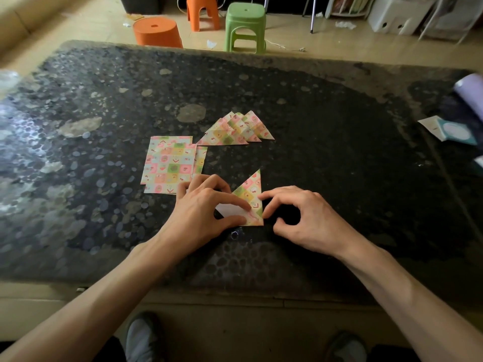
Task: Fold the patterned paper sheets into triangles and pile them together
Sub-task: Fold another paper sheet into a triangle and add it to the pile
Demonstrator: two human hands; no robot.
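A patterned paper sheet point(249, 195), half folded into a triangle with its white underside showing, lies on the dark table point(326, 131) in front of me. My left hand point(206, 210) pinches its lower left part between thumb and forefinger. My right hand point(300, 218) pinches the sheet's right edge with curled fingers. Behind it, a pile of folded patterned triangles point(236, 130) lies fanned out. To the left, a small stack of flat unfolded patterned sheets point(171, 167) lies on the table, its near corner under my left fingers.
At the table's right edge lie a white and teal packet point(449, 130) and a lilac roll point(470, 92). Beyond the far edge stand an overturned orange tub point(156, 32), an orange stool point(202, 11) and a green stool point(245, 26).
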